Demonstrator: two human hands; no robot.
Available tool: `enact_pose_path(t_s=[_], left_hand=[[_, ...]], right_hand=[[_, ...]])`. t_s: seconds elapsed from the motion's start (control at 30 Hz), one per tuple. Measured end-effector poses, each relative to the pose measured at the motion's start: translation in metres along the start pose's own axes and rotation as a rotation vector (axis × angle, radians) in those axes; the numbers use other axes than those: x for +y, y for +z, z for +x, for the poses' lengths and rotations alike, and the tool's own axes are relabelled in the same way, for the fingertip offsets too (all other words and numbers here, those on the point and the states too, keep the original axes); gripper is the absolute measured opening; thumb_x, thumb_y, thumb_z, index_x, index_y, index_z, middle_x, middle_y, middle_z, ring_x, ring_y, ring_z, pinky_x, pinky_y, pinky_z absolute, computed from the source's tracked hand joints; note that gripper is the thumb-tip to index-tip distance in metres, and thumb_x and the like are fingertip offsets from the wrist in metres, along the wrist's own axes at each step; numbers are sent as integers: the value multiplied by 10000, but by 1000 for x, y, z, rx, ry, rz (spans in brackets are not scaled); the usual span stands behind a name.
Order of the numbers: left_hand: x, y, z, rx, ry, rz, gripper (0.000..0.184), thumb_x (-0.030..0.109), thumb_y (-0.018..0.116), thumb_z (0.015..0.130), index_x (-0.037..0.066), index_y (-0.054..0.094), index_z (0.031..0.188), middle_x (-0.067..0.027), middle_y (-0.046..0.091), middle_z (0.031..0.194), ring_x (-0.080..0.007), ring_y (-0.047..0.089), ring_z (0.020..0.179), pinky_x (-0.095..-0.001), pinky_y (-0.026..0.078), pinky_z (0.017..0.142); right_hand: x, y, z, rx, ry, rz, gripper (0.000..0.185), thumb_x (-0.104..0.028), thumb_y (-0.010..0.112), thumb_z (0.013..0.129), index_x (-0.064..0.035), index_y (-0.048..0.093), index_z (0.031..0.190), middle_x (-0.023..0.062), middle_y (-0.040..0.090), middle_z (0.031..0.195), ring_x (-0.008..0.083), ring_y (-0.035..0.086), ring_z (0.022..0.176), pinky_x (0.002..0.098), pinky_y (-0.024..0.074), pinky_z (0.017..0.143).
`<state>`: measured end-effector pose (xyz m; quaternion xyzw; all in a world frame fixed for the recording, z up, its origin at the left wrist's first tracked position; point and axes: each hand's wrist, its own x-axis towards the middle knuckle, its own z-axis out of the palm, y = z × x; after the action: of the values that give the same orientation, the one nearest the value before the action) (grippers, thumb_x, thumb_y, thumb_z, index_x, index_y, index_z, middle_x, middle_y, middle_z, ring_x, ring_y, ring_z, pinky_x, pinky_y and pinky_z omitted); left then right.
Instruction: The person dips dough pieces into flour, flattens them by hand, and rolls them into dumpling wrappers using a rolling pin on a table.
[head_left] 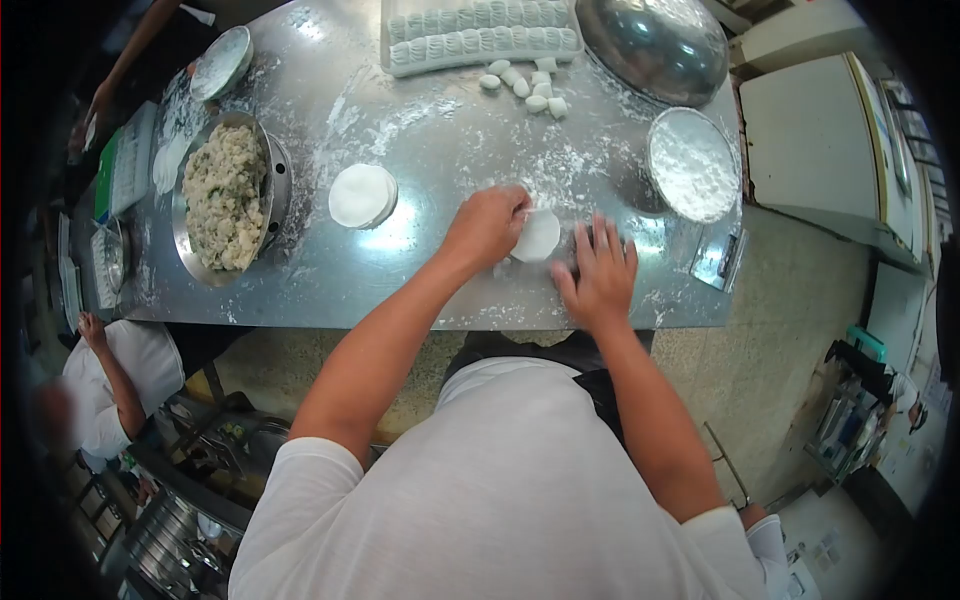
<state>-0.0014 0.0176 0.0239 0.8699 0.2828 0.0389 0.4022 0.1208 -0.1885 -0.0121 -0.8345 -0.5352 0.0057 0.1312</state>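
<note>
A thin round dough wrapper (pixel 537 236) lies on the floured steel table between my hands. My left hand (pixel 490 226) is closed, with its fingertips at the wrapper's upper left edge. To the right of the wrapper, my right hand (pixel 603 270) is stretched out palm down with its fingers apart; whatever may be under the palm is hidden. Left of my hands sits a stack of round wrappers (pixel 362 196). Several small dough pieces (pixel 541 88) lie farther back on the table.
A tray of pleated dumplings (pixel 480 35) stands at the back, beside a domed metal bowl (pixel 660 45). A bowl of flour (pixel 692 165) is at right. A large pan of filling (pixel 225 198) stands at left. Other people's hands (pixel 98 105) show at the far left.
</note>
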Motion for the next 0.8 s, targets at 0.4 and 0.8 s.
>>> enact_pose_path(t_s=[0.4,0.8], left_hand=[[6,10,4,9,53,1,211,100,676,887,20,681,1082,-209,722,992,-399,693,938,-463,533,826],[5,0,-15,-52,-139,-224,248,103,676,899,6,670,1126,-212,729,1029,-376,707,952,-452,539,847]], right_hand=[[-11,4,94,102,105,-46,715,-490,611,940,-70,503,1509,219,419,1593,399,382,1475,559,251,1206],[-7,12,103,51,84,-45,727,-550,560,956,-117,484,1535,220,391,1610,420,355,1491,593,243,1213]])
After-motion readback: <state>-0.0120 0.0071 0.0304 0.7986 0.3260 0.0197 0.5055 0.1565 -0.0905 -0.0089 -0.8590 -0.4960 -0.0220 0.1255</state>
